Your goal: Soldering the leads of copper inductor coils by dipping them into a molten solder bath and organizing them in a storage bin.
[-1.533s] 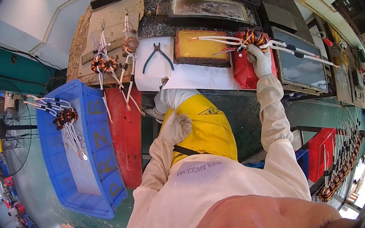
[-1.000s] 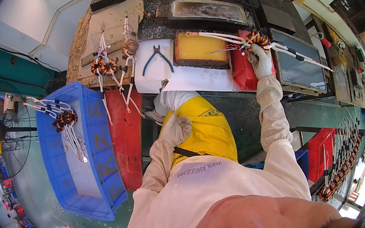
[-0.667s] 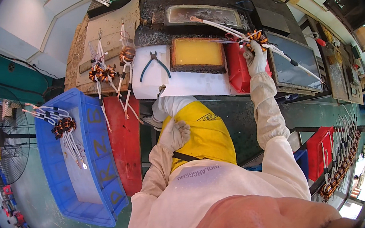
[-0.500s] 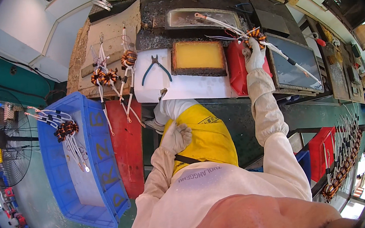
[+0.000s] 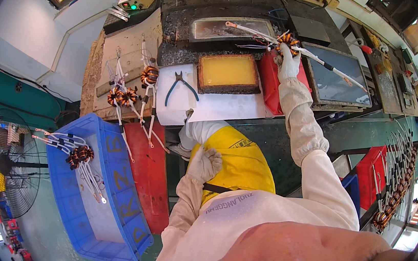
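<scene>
- The left hand (image 5: 205, 164) is rested on the yellow apron (image 5: 240, 152), off the worktop (image 5: 173, 39) and short of its near edge; its fingers are curled closed, with nothing seen in them, and it is well apart from the coil.
- One bundle of white leads is pointed toward the far left, its longest lug seen over the rectangular pan (image 5: 204, 39).
- The wound coil (image 5: 290, 39) is held above the far end of the red container (image 5: 271, 85), toward the worktop's right side; it lies at the fingertip end of the right-hand grip.
- The right hand (image 5: 289, 64), the nearer one, is closed on the coil from the near edge's side.
- The other leads are pointed right and nearward across the grey tray (image 5: 326, 83); the long axis is thus slanted far-left to near-right, across the forearm.
</scene>
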The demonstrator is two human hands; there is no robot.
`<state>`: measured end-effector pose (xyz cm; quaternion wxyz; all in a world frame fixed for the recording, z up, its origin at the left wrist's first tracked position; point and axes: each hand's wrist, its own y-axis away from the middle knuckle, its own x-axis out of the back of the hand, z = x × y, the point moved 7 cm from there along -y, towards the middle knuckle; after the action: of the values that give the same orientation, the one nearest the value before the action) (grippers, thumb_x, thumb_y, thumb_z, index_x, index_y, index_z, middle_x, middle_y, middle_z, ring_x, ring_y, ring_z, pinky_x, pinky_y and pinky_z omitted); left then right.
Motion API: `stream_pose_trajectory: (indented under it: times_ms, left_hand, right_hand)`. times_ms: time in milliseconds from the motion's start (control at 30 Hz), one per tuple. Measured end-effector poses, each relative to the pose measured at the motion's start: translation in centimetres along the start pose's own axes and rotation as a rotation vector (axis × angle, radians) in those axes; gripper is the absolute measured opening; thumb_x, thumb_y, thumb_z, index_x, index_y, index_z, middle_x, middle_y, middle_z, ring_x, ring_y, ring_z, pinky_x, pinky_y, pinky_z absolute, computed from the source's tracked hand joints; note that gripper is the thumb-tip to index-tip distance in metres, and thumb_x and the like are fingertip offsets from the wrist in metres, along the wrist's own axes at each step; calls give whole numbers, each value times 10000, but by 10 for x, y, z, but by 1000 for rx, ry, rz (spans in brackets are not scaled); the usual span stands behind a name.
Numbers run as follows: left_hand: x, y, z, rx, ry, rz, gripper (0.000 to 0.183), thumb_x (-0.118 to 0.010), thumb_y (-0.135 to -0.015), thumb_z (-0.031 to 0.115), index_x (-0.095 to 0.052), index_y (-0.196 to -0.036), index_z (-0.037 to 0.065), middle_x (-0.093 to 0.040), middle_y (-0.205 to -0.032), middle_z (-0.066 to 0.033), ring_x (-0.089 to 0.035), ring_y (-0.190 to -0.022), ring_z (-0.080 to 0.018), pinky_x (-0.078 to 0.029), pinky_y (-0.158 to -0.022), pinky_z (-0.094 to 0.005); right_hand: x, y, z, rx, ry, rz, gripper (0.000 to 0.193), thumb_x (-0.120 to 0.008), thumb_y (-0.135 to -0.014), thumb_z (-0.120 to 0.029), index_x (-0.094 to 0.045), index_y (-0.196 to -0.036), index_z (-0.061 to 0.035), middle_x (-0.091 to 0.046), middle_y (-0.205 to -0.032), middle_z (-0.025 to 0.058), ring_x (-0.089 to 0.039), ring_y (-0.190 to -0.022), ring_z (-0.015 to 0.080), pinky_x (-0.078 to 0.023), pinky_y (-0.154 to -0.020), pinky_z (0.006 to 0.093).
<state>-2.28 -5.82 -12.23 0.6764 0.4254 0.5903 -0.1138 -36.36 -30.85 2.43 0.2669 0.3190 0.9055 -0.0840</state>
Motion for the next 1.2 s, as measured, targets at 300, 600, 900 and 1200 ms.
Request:
stream_pose_trajectory:
  times_ms: [300,600,900,1200]
  left_hand:
    - [-3,1,0,3,9,-4,490,-467,-953,483,-601,-978,12,-594,-947,-161,-555,-776,-253,-509,-672,-338]
    - [-2,1,0,-13,-22,27,481,-459,-955,484,-595,-985,23,-598,-940,-159,-560,-780,-252,-514,-664,-337]
    - [-3,1,-1,-9,14,24,497,-441,-961,487,-601,-977,16,-599,-936,-163,-553,-768,-246,-510,-663,-330]
    - [-18,10,2,-68,-43,12,427,-470,-968,429,-608,-990,25,-620,-953,-164,-586,-810,-253,-525,-704,-340]
  right_hand:
    - [-3,1,-1,12,111,-19,402,-711,-821,-137,-462,-1134,-99,-600,-856,30,-568,-608,103,-446,-489,243]
    - [-6,3,-5,20,138,-34,403,-711,-816,-132,-456,-1122,-77,-611,-844,39,-548,-589,97,-448,-493,246]
    - [-7,3,-3,13,121,-44,412,-715,-808,-126,-450,-1119,-71,-593,-813,35,-507,-552,90,-443,-493,260]
    - [-14,9,-7,21,158,-32,401,-722,-803,-139,-461,-1102,-81,-572,-774,30,-483,-531,76,-435,-493,262]
